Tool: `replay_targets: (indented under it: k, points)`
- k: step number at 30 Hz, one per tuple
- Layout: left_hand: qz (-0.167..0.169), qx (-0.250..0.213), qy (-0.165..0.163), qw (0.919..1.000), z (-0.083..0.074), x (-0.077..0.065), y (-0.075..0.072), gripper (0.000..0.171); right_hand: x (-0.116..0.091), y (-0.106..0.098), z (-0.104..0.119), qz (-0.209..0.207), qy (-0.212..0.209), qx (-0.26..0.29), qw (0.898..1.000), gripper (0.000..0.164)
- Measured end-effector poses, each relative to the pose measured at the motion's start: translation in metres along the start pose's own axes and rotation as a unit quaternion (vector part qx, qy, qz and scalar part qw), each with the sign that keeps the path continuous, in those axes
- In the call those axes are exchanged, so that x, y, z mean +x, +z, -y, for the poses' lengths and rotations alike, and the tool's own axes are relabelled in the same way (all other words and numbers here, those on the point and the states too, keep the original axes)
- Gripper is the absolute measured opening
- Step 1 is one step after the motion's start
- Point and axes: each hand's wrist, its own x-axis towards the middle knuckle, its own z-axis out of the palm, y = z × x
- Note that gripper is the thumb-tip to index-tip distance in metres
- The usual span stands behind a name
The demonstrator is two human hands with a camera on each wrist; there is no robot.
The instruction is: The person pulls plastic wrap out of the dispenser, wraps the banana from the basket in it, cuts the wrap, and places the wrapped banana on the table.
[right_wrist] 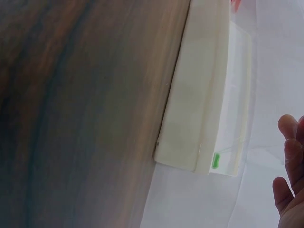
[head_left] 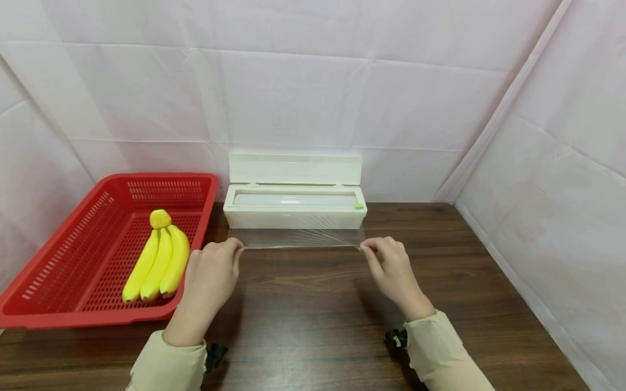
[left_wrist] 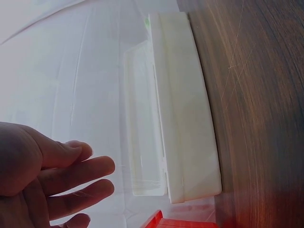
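Observation:
A sheet of clear plastic wrap [head_left: 303,238] stretches from the white wrap dispenser box [head_left: 293,219] toward the person. My left hand [head_left: 213,271] pinches its left front corner between thumb and index finger. At the right front corner, my right hand [head_left: 393,270] pinches the film the same way. Fine creases fan across the film near the right side. The dispenser's lid [head_left: 295,169] stands raised at the back, and a pale roll [head_left: 295,200] shows inside. A small green slider [head_left: 359,206] sits at the box's right end. In the left wrist view the left hand's [left_wrist: 57,175] thumb meets its index finger.
A red plastic basket [head_left: 105,320] stands on the left, holding a bunch of yellow bananas [head_left: 158,260]. Its right rim lies close to the left hand. White cloth [head_left: 293,98] hangs behind and beside the dark wooden table [head_left: 303,326].

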Motion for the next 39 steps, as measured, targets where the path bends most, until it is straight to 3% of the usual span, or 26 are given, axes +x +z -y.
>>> replay_targets:
  k: [11,39]
  points:
    - [-0.002,0.001,0.006,1.0000,0.000,-0.002,-0.001,0.010,-0.002,0.001,-0.001,-0.008,-0.007,0.002,1.000,0.007]
    - [0.037,-0.008,0.003,0.9993,0.001,-0.005,-0.004,0.008,-0.013,0.005,0.000,-0.019,-0.004,0.005,1.000,0.005]
